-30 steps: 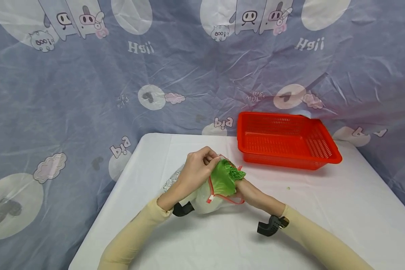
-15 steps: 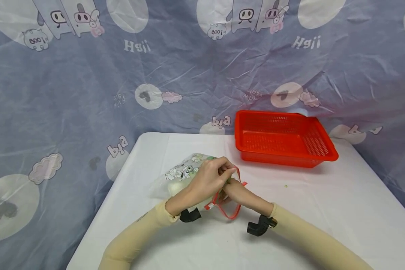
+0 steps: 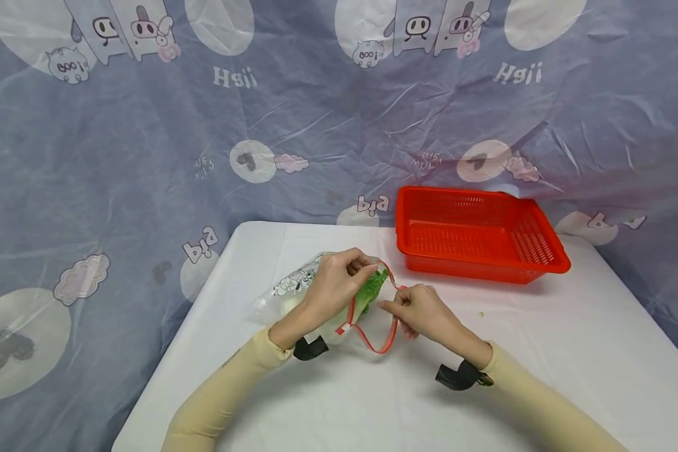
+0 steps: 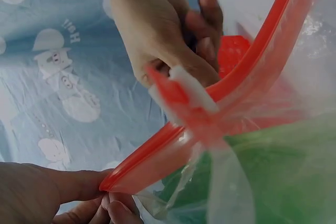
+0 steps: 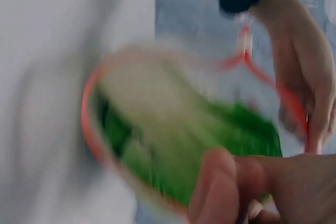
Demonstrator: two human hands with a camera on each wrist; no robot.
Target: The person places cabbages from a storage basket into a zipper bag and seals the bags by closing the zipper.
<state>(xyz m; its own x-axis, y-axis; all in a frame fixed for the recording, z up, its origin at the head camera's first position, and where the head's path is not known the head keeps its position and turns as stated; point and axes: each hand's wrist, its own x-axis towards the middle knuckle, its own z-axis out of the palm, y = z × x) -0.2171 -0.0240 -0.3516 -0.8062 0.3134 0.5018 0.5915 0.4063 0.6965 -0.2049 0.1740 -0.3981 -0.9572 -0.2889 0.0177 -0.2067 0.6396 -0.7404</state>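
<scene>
A clear zip bag point(image 3: 296, 282) with cartoon prints and a red zip edge point(image 3: 385, 345) lies on the white table, its mouth spread wide. Inside it sits a leafy green vegetable point(image 3: 368, 294) with a pale stalk, like a Chinese cabbage. My left hand point(image 3: 336, 279) pinches one end of the red edge between thumb and finger, as the left wrist view shows close up. At the opposite end of the mouth, thumb and fingers of my right hand point(image 3: 429, 317) pinch the edge. A white slider point(image 4: 191, 90) sits on the zip. Blur softens the right wrist view.
Behind and to the right stands a red perforated basket point(image 3: 486, 271) on the white table point(image 3: 542, 364). A tiny green scrap point(image 3: 481, 314) lies in front of it. A printed blue-grey cloth point(image 3: 316, 113) hangs behind the table.
My right hand was at the vegetable in the bag's mouth; it has drawn back right to the red edge. The vegetable has sunk deeper into the bag. My left hand keeps its pinch.
</scene>
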